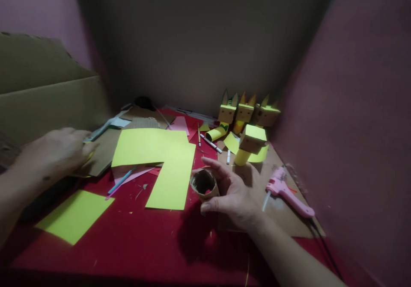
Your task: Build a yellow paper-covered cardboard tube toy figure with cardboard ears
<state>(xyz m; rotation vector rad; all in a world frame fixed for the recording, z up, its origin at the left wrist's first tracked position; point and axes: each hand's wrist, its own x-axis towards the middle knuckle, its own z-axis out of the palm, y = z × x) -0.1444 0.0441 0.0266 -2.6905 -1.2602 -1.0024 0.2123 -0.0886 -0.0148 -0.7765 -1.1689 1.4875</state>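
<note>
At far left, a large cardboard box [41, 103] is seen behind the left hand [54, 152], whose fingers are curled down over the edge of a cardboard piece [104, 152]; whether anything is gripped by them cannot be told. A teal tool [102, 130] is placed just beside them. Nearer the front, a yellow sheet [75, 218] is laid flat on the red surface [135, 244]. A blue stick [120, 181] is set left of a larger, L-shaped yellow area [171, 163]. To its right, an open-ended cardboard tube [205, 196] is held, its opening turned up, between the partly opened, curved fingers and thumb of the right hand [237, 197]. Box-headed figures [245, 112] are stood behind. At right, a pink glue gun [287, 195] is rested on a cardboard sheet [289, 223].
</note>
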